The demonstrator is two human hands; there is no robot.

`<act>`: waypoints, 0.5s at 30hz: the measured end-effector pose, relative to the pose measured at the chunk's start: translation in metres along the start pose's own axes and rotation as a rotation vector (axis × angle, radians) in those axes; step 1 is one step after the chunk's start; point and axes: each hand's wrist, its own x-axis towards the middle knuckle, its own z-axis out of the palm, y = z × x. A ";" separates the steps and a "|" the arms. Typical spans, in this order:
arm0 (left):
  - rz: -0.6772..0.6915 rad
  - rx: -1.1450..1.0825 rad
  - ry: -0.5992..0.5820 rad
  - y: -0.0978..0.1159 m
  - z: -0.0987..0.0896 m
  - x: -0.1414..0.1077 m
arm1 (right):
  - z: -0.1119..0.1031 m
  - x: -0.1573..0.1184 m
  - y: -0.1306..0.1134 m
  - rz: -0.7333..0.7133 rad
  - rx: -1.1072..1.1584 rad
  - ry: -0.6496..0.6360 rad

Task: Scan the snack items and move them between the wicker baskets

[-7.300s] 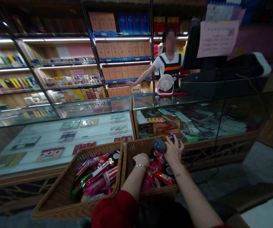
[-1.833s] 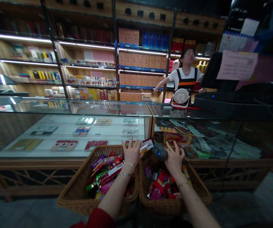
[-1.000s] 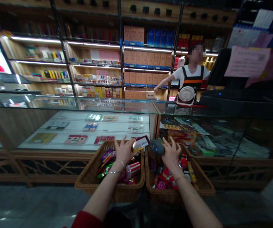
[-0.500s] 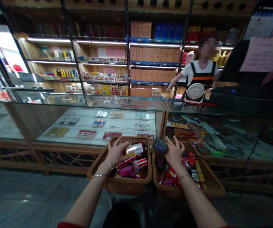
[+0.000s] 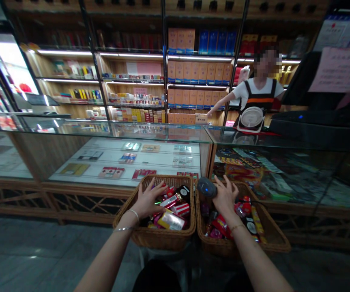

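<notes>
Display case [image 5: 126, 160]: flat packs are lying in rows behind the glass, on our left.
Left hand [image 5: 144, 202]: we are holding our fingers spread and released over the left basket, palm down.
Left basket [image 5: 168, 242]: mixed wrapped snacks are filling it, including a red-and-white striped pack [image 5: 181, 209].
Yellow-and-white packet [image 5: 171, 220]: it is lying on top of the snacks in the left basket, just beside our left thumb; we cannot tell whether they are touching.
Barcode scanner [image 5: 207, 187]: its blue light is glowing, its head pointing left above the right basket.
Right hand [image 5: 225, 199]: we are grasping the scanner, some fingers fanning outward.
Right basket [image 5: 220, 245]: red packets and a yellow tube-like pack [image 5: 258, 224] are lying inside.
Surface [image 5: 284, 140]: a white fan [image 5: 250, 119] is standing on it, and a person [image 5: 258, 91] in an apron is standing behind.
</notes>
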 end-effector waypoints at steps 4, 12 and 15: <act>-0.007 0.031 0.095 0.006 0.007 0.008 | -0.002 0.000 0.005 0.002 -0.008 0.003; 0.023 0.042 0.195 0.030 0.018 0.028 | -0.013 0.006 0.026 0.011 -0.067 -0.020; 0.035 0.034 0.192 0.043 0.021 0.036 | -0.018 0.007 0.036 0.012 -0.081 -0.006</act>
